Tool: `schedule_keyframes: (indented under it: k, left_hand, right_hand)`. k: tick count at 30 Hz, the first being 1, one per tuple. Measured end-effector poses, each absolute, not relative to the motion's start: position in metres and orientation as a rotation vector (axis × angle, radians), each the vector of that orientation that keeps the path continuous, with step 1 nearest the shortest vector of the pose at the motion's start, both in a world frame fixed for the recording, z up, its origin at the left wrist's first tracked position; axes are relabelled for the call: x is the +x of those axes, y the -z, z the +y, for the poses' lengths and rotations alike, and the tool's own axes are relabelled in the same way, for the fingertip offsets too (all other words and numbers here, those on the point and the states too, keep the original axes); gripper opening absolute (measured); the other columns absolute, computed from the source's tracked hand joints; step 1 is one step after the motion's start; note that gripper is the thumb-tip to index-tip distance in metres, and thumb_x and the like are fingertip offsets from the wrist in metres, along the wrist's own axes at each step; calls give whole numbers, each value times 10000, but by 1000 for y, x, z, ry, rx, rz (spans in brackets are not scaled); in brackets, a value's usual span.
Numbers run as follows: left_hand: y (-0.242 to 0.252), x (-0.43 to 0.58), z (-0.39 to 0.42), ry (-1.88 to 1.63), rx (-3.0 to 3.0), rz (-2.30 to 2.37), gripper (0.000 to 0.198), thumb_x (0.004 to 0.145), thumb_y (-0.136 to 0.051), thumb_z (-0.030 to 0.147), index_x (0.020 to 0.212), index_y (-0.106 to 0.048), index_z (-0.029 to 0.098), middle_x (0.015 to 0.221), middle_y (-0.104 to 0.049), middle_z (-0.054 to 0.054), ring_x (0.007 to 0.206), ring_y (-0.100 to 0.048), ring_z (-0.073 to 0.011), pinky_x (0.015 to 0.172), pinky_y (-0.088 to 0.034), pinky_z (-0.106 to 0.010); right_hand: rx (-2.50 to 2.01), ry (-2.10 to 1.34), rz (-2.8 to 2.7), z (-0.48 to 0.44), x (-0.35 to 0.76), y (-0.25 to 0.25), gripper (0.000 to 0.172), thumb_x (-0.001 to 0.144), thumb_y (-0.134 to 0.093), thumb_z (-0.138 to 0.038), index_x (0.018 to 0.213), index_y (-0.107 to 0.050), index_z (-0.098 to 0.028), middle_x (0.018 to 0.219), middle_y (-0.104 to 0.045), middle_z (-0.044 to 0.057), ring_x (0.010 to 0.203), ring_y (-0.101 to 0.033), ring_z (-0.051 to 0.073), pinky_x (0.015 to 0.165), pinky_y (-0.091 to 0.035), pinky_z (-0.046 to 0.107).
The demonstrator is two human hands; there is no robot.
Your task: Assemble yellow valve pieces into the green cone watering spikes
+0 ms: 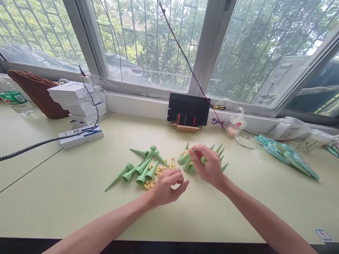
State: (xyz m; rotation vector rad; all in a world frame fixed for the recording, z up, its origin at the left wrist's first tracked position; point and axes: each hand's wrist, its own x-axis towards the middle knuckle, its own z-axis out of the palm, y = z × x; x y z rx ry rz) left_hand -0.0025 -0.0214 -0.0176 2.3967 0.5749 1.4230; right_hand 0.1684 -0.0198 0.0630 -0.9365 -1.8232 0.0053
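Several green cone-shaped spikes (144,165) with ribbed caps lie in a loose pile left of centre, with small yellowish pieces (159,171) at their right side. My left hand (169,187) hovers beside the yellowish pieces, thumb and fingers apart and nothing between them. At the right, a second group of green spikes (186,164) lies with their tips pointing away, more yellow bits among them. Over this group my right hand (208,164) is closed in a pinch on a green spike (187,156), partly hidden by the fingers.
White boxes (79,102) are stacked at the left near a black cable (39,143). A phone (187,120) leans on a black panel (172,106) at the back. Plastic bag (234,125) and teal packets (288,155) lie right. A brown bag (39,93) and bottle (16,98) stand far left.
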Motion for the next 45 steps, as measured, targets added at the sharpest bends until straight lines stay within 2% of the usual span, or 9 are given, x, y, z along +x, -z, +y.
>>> schedule_keyframes:
  k: [4,9,17,23,32,45]
  left_hand:
    - [22,0,-27,-1086,2586,457,352,908,-534,189,595,-375,185,540,-350,51,469,-266,-83,467,-216,-245]
    - [24,0,-26,-874,2647,495,385,931,-497,227,567,-381,182,534,-324,48,453,-266,-84,464,-216,-247]
    - [25,0,-25,-834,2640,505,367,929,-485,227,597,-335,183,545,-321,45,475,-239,-96,480,-202,-260]
    - [25,1,-27,-845,2658,508,366,927,-485,230,601,-325,183,542,-312,44,474,-232,-100,476,-189,-265]
    - [24,1,-26,-853,2680,511,365,917,-497,213,582,-355,182,533,-316,42,465,-232,-100,464,-185,-270]
    - [23,1,-27,-855,2728,502,369,924,-484,218,571,-386,182,522,-344,36,442,-294,-94,458,-199,-258]
  right_hand:
    - [-1131,-139,-2017,10,153,-85,163,964,-522,-242,831,-592,-178,658,-619,-15,532,-492,98,578,-384,212]
    - [-1425,-185,-2293,45,141,-85,168,948,-517,-164,811,-615,-157,716,-654,26,620,-523,117,602,-337,219]
    - [-1647,-100,-2436,65,144,-76,176,919,-513,-147,828,-664,-157,859,-685,78,731,-583,147,591,-322,224]
    - [-1697,-85,-2499,65,144,-76,233,890,-494,-101,756,-679,-144,848,-687,99,716,-596,157,563,-308,237]
    - [-1812,37,-2524,65,145,-78,242,879,-484,-82,782,-698,-141,833,-675,133,722,-627,203,537,-275,269]
    - [-1864,167,-2529,66,147,-79,208,858,-521,-87,784,-703,-155,826,-671,137,741,-647,228,556,-315,273]
